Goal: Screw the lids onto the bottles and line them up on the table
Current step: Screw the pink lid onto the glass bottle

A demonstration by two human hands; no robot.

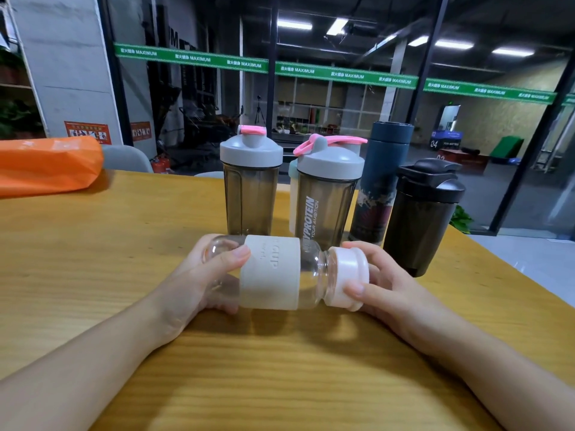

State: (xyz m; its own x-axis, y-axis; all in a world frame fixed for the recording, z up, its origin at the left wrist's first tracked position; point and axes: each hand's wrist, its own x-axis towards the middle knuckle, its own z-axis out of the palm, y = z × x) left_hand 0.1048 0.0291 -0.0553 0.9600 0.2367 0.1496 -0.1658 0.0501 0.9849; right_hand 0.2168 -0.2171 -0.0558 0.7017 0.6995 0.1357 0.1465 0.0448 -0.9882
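Note:
A clear glass bottle (312, 269) with a white sleeve lies sideways just above the wooden table (280, 368), its mouth to the right. My left hand (202, 275) grips its base end. My right hand (382, 281) is closed around the white lid (348, 272) that sits on the bottle's neck. Behind stand two grey shaker bottles with grey-and-pink lids (250, 185) (326, 194), a dark blue flask (381, 181) and a black shaker (423, 216), all upright with lids on. A pale bottle (292, 197) is mostly hidden behind the second shaker.
An orange bag (46, 166) lies at the table's far left, with a grey chair back (127, 157) behind it. A glass wall stands beyond the table's far edge. The table's right edge runs diagonally past the black shaker.

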